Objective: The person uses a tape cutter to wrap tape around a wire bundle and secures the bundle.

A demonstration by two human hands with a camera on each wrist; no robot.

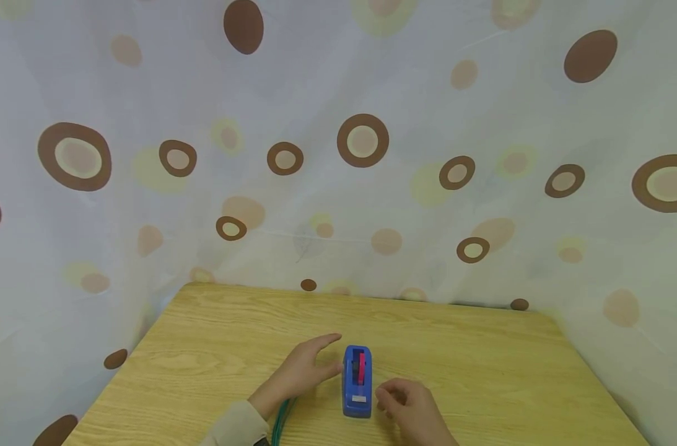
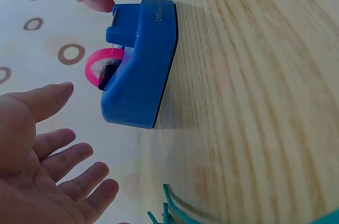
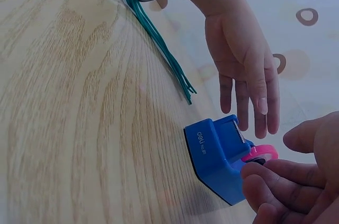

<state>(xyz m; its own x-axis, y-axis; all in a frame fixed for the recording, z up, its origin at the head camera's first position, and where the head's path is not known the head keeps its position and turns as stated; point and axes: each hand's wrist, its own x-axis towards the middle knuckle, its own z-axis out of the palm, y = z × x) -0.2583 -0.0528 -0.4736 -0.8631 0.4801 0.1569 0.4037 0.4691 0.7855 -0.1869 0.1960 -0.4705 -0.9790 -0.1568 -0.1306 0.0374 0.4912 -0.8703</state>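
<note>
A blue tape dispenser (image 1: 357,406) with a pink-rimmed roll (image 1: 362,368) stands upright on the wooden table. My left hand (image 1: 305,368) is just left of it, fingers extended; in the left wrist view this hand (image 2: 47,166) is apart from the dispenser (image 2: 148,70) and holds nothing. To the dispenser's right is my right hand (image 1: 413,409), its fingers loosely bent near the cutter end. The right wrist view has that hand (image 3: 296,181) close to the roll, thumb spread from the fingers, with no object visible in it. Whether a fingertip touches the dispenser I cannot tell.
Several thin green strands (image 3: 159,41) lie in a bundle on the table, beside my left forearm. A light curtain (image 1: 338,198) with brown and beige circles hangs behind the table (image 1: 472,353) and at both sides.
</note>
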